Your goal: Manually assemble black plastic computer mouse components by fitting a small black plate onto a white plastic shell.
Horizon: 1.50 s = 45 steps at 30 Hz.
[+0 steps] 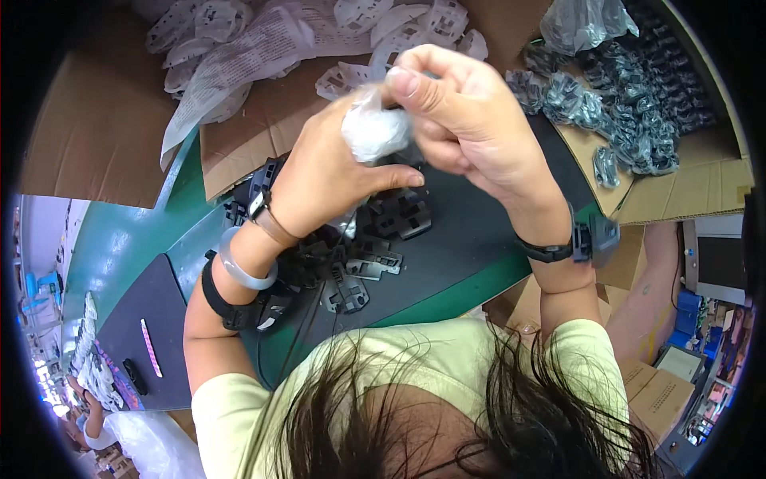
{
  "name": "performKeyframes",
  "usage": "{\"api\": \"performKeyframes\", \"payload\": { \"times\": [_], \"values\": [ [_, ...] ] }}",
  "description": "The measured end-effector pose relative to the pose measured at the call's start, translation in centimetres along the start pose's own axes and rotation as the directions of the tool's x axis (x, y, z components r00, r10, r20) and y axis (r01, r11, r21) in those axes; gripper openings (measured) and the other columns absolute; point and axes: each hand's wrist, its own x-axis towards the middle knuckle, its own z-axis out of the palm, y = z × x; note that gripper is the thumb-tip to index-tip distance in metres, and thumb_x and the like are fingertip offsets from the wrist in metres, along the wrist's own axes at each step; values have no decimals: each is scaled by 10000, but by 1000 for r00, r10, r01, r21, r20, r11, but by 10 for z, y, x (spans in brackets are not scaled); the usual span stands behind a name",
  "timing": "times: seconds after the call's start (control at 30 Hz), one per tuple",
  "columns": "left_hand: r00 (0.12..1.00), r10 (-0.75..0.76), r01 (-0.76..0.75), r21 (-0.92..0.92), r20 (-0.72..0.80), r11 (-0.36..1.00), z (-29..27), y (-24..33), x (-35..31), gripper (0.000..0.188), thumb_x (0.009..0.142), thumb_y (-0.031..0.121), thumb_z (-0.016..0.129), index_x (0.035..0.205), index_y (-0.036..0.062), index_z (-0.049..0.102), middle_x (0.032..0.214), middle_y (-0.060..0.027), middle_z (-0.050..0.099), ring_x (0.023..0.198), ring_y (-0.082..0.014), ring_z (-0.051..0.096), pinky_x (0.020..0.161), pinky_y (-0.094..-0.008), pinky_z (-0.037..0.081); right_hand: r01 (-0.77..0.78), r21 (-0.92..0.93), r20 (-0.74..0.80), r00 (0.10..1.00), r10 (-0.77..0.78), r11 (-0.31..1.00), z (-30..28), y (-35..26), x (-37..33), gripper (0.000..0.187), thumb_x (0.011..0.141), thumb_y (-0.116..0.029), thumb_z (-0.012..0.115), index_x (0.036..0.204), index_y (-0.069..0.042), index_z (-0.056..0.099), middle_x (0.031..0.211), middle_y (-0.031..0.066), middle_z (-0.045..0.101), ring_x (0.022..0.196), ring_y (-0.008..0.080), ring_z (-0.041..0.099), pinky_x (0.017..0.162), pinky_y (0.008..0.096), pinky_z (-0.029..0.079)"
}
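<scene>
The shirt [435, 345] is pale yellow-green, with short sleeves [226, 411] and a banded neckline. The hair [523, 431] is dark, long and loose. The left hand [323, 156] and right hand [479, 120] are bare. Left arm, from the wrist: slim wristband [281, 231] with small rectangular fitting; smooth translucent bangle [230, 254]; wide black band [214, 291]. Right wrist: black strap [546, 251] carrying a dark, box-shaped module [600, 238].

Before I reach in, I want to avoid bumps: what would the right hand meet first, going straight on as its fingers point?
The right hand would probably meet the whitish plastic bundle in the left hand first; blur and unclear depth hide whether the two touch.
</scene>
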Motion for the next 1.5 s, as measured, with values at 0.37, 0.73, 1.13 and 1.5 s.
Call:
{"api": "performKeyframes", "payload": {
  "times": [0.37,0.73,1.13,1.5],
  "values": [
    [787,-617,512,-577,17,637,-57,-22,-20,156,827,176,645,899,52,582,745,-2,571,648,-101,561,602,-266,497,91,-609,-417,809,-415,788,-106,29,-48,239,874,-203,565,1029,-24,534,886,60,548,778,121,547,652,240,436],
    [833,-543,441,-720,106,536,-37,-13,-20,170,816,100,637,913,28,517,689,-26,504,532,-90,468,464,-210,348,-305,-935,-353,829,-434,179,-115,45,-72,632,762,-292,683,1271,-20,426,1176,204,524,1102,319,500,932,379,389],
    [942,-276,335,-478,190,812,-43,7,-4,449,777,155,674,1168,-16,535,770,-12,574,659,-64,485,616,-208,405,111,-802,-116,935,-336,587,-67,22,-57,90,732,10,600,767,-2,518,910,63,597,706,143,553,628,245,446],
    [943,-46,34,40,329,999,-48,-11,2,130,753,111,688,781,32,588,759,-73,580,728,-193,542,689,-294,431,259,-485,-32,949,-314,835,-16,33,-4,177,729,35,670,895,1,619,815,17,555,698,61,527,632,194,450]
  ]
}}
